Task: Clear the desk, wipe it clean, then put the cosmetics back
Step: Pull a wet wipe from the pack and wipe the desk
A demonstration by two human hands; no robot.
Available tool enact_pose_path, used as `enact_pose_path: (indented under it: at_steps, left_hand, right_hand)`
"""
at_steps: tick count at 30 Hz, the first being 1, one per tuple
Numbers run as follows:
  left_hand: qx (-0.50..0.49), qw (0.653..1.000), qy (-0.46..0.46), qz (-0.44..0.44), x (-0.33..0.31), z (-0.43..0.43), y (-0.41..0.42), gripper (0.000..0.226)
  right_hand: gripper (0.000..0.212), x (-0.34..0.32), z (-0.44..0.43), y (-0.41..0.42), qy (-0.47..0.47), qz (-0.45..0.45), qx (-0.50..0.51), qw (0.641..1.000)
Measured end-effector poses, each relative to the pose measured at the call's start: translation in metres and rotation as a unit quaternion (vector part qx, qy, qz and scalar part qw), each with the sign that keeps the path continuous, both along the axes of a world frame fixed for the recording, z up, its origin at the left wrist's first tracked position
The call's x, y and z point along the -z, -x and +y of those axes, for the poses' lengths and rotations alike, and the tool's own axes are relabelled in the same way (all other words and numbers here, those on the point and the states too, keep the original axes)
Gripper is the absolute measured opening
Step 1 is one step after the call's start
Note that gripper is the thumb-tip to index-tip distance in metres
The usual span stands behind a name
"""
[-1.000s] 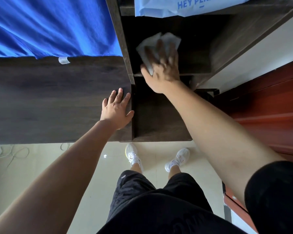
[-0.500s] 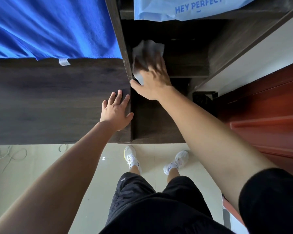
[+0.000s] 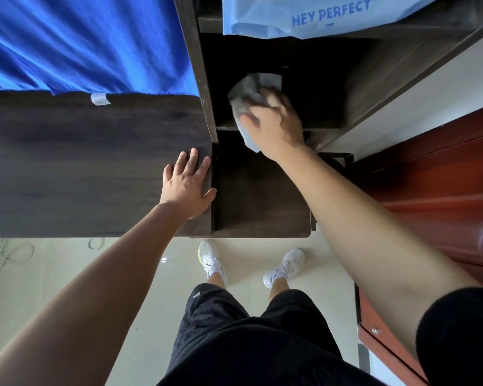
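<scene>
The person is standing at a dark brown wooden table [image 3: 81, 168], leaning over it. The left hand [image 3: 186, 188] is lying flat on the tabletop near its front edge, fingers straight and slightly spread, holding nothing. At about one o'clock from it, the right hand [image 3: 276, 126] is reaching into a dark wooden shelf compartment [image 3: 318, 79] and pressing a crumpled white wipe [image 3: 246, 104] against the shelf board. Its fingers are splayed over the wipe rather than curled round it, though they are blurred. The wipe's lower corner is hanging past the board's front edge.

A bright blue cloth [image 3: 81, 43] is draping over the back of the table at ten o'clock. A pale blue plastic bag printed "HEY PERFECT" [image 3: 318, 15] is sitting on the shelf above at twelve o'clock. A red-brown wooden cabinet [image 3: 430, 190] is standing at three o'clock.
</scene>
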State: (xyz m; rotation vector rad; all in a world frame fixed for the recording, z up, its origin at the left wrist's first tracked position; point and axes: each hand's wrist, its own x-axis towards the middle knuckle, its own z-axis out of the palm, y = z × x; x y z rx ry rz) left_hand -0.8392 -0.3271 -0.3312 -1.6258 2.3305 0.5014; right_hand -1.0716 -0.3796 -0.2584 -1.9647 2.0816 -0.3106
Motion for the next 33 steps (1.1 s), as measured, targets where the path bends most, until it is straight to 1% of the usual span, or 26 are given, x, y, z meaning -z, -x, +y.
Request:
enact_pose_path:
  at_steps: [3, 6, 8, 11, 14, 15, 17, 19, 24, 28, 32, 33]
  left_hand:
    - [0.001, 1.000, 0.000, -0.006, 0.000, 0.000, 0.000, 0.079]
    - [0.001, 1.000, -0.001, -0.008, 0.000, 0.000, 0.000, 0.079]
    - [0.004, 1.000, -0.001, -0.005, 0.001, 0.000, 0.001, 0.080]
    - [0.006, 1.000, 0.001, -0.001, 0.001, 0.001, 0.000, 0.079]
    - [0.003, 1.000, 0.007, 0.006, 0.002, 0.002, -0.001, 0.079]
    - [0.003, 1.000, 0.007, 0.008, 0.002, 0.002, -0.001, 0.079]
    - [0.002, 1.000, 0.008, 0.006, 0.003, 0.003, -0.001, 0.079]
    - [-0.001, 1.000, 0.010, 0.005, 0.003, 0.004, -0.001, 0.079]
    - [-0.004, 1.000, 0.011, 0.000, 0.002, 0.004, 0.001, 0.078]
    - [0.000, 1.000, 0.008, -0.004, 0.002, 0.004, 0.001, 0.078]
    - [-0.001, 1.000, 0.008, -0.004, 0.001, 0.004, 0.001, 0.079]
    - [-0.001, 1.000, 0.009, -0.002, 0.001, 0.004, 0.001, 0.079]
  right_hand:
    - [0.042, 0.003, -0.019, -0.027, 0.006, 0.054, -0.026, 0.998]
    - [0.046, 0.000, -0.032, -0.028, 0.003, 0.019, -0.021, 1.000]
    - [0.050, -0.001, -0.034, -0.014, 0.014, 0.039, -0.014, 0.999]
    - [0.051, 0.000, -0.028, 0.028, 0.019, 0.097, 0.040, 0.994]
    - [0.052, 0.003, -0.004, 0.073, 0.008, 0.117, 0.119, 0.986]
    - [0.053, 0.005, 0.005, 0.080, 0.001, 0.122, 0.132, 0.984]
    - [0.053, 0.009, 0.017, 0.074, -0.017, 0.141, 0.147, 0.979]
    - [0.053, 0.010, 0.027, 0.047, -0.021, 0.154, 0.157, 0.975]
    - [0.057, 0.015, 0.024, -0.015, -0.022, 0.131, 0.067, 0.989]
    - [0.056, 0.013, -0.001, -0.004, -0.026, 0.135, 0.044, 0.990]
    - [0.057, 0.013, 0.010, 0.054, -0.044, 0.151, 0.142, 0.977]
    - [0.057, 0.012, 0.017, 0.064, -0.049, 0.160, 0.151, 0.974]
